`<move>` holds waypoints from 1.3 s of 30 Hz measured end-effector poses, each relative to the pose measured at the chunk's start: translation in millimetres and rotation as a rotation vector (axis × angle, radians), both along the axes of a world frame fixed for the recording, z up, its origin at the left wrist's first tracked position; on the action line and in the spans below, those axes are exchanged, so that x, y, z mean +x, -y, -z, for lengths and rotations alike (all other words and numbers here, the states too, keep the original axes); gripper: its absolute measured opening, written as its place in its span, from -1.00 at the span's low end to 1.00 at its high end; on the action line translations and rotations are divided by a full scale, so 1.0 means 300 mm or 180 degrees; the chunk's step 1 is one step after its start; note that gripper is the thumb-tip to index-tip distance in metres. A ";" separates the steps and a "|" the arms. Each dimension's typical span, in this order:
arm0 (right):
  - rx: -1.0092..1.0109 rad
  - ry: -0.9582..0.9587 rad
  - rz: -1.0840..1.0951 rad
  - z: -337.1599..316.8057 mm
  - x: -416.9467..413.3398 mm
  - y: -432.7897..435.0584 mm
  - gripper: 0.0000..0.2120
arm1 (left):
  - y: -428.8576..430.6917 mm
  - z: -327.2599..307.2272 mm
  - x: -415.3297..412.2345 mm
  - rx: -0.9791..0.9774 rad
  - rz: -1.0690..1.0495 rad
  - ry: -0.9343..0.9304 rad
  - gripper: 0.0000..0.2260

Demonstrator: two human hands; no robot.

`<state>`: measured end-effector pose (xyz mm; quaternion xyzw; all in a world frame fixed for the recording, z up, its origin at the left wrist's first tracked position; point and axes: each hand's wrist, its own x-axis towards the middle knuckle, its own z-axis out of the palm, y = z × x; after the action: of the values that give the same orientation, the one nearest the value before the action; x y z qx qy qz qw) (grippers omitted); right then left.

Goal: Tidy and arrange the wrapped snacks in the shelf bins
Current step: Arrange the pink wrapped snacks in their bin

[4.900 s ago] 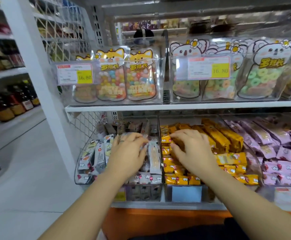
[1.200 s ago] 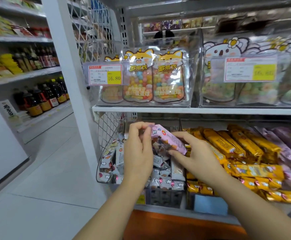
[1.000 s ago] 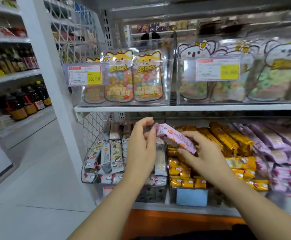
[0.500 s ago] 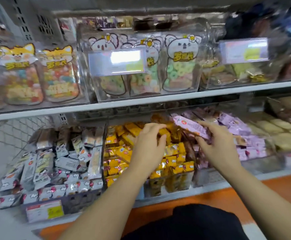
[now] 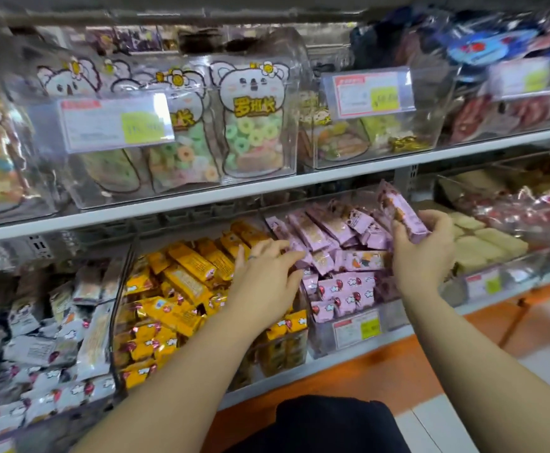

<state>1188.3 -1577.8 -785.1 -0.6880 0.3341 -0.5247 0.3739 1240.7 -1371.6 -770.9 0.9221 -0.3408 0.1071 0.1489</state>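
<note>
**A:** Hands first: what does each one hold?

**B:** Her right hand grips a pink snack bar, with the fingers curled round its near end. The bar tilts up and away, above the right side of the pile.

**A:** Which pile?

**B:** It's the pink snacks, heaped in a clear bin on the lower shelf. A price tag sits on the bin's front.

**A:** And the left hand?

**B:** That left hand is open and holds nothing. Its fingers are stretched out, and the tips touch the pink wrappers at the bin's left edge. One finger has a ring on it. The palm hangs over the yellow snacks in the next bin to the left.

**A:** What else is along that shelf?

**B:** Grey-and-white snacks fill the bin left of the yellow ones, and pale bars lie just right of the pink bin.

**A:** What's above?

**B:** On the upper shelf stand clear boxes of bear pouches holding ring-shaped sweets. The labels there are too blurred to read.
</note>
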 end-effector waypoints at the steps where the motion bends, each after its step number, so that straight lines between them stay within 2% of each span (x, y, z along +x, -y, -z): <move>1: 0.0096 -0.0107 0.0108 0.000 0.000 0.016 -0.75 | 0.004 0.001 -0.001 0.0032 -0.0009 -0.0016 -0.66; 5: 0.0205 -0.0701 -0.0149 -0.001 0.011 0.057 -0.78 | 0.009 0.007 -0.002 0.0021 -0.0012 -0.0072 -0.68; 8: -0.0123 -0.1087 -0.0532 -0.001 0.025 0.066 -0.72 | 0.007 0.012 -0.001 -0.0011 -0.0005 -0.0091 -0.68; 11: -0.0432 -0.1284 -0.0629 0.005 0.020 0.063 -0.66 | 0.007 0.013 -0.001 -0.0014 -0.0002 -0.0089 -0.67; 15: -0.0749 -0.1109 -0.0452 0.010 -0.012 0.041 -0.66 | -0.004 0.006 -0.007 -0.0084 0.0034 -0.0078 -0.68; 19: -0.1269 -0.0737 -0.0448 -0.015 -0.053 -0.053 -0.79 | -0.056 -0.010 -0.027 -0.0276 0.0063 -0.0037 -0.69; 22: -0.1488 -0.0507 -0.0793 -0.033 -0.060 -0.172 -0.85 | -0.124 -0.023 -0.045 -0.0393 0.0028 0.0048 -0.71; 29: -0.1716 -0.0251 -0.1712 -0.077 -0.010 -0.503 -0.84 | -0.416 -0.025 -0.094 -0.0480 -0.0232 0.0181 -0.74; 34: -0.1898 -0.0415 -0.2304 -0.071 0.045 -0.735 -0.88 | -0.650 -0.025 -0.112 -0.0528 -0.0620 0.0258 -0.76; 39: -0.2138 -0.1150 -0.2856 -0.071 0.131 -0.903 -0.82 | -0.847 -0.038 -0.091 -0.0228 -0.1036 0.0212 -0.80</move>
<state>1227.6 -1306.9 -763.7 -0.9213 -0.1158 -0.2667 0.2581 1213.4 -1117.3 -759.5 0.9551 -0.1877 0.1724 0.1509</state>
